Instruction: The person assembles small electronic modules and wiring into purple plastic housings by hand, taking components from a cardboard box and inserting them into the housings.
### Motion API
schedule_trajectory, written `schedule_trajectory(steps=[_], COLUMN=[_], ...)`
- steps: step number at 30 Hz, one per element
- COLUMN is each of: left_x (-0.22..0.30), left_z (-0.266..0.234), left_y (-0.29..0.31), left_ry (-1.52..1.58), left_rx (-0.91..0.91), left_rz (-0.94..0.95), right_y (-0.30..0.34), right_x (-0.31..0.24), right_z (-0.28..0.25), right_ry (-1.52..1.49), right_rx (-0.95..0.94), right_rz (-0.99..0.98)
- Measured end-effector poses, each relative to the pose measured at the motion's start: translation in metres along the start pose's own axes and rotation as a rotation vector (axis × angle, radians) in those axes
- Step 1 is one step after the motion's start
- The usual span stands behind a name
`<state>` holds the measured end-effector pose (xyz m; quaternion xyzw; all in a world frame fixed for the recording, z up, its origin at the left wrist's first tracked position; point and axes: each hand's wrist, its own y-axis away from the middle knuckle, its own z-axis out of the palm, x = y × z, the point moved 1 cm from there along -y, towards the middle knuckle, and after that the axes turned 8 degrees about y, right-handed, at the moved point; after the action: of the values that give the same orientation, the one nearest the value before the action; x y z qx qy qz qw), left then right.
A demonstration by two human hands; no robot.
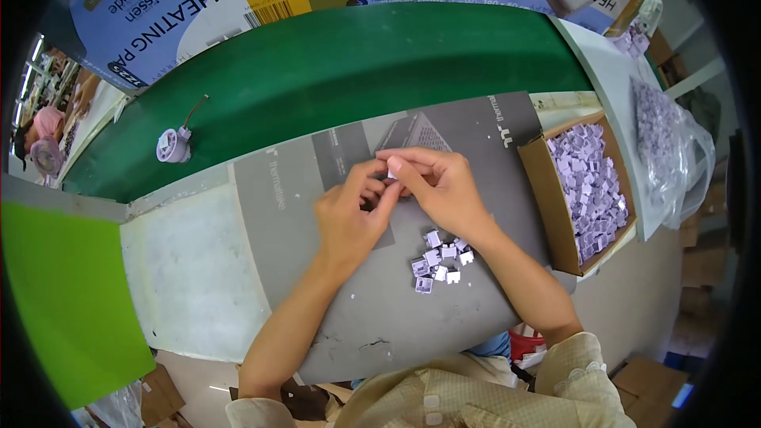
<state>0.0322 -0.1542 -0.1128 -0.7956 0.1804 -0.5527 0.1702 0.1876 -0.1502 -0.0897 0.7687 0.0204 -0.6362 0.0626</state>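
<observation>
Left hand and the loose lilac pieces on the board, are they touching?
Apart. The head view shows grey board between the left hand and the loose lilac pieces.

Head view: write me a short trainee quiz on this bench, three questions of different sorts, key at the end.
1. True or false: the open cardboard box of lilac pieces stands to the right of the loose pile.
2. Where is the round lilac device with a wire?
A) in the cardboard box
B) on the green surface
C) in the loose pile
3. Fill in: the left hand and right hand meet at a small pale piece, above the ____-coloured sheet.

Key: 1. True. 2. B. 3. Grey.
</observation>
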Motion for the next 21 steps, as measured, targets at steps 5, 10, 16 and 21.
schedule_trajectory(steps=[5, 10, 16, 21], left_x=[-0.001, -0.014, -0.009, 0.0], left_z=[-0.014, -0.023, -0.033, -0.014], left_y=[-0.013, -0.016, -0.018, -0.005], left_ry=[-0.14, -0.353, -0.539, -0.591], left_rx=[-0.124, -0.029, -0.049, -0.406], left_rz=[0.014, -0.023, -0.003, 0.029], right_y=[-0.007, -0.014, -0.024, -0.025], right_x=[0.007, 0.01, 0.011, 0.013], right_z=[-0.005, -0.009, -0.016, -0.02], right_ry=[0.171, 0.25, -0.175, -0.376], right_rx=[0.086, 0.1, 0.121, 0.017], right_rz=[-0.156, -0.09, 0.023, 0.024])
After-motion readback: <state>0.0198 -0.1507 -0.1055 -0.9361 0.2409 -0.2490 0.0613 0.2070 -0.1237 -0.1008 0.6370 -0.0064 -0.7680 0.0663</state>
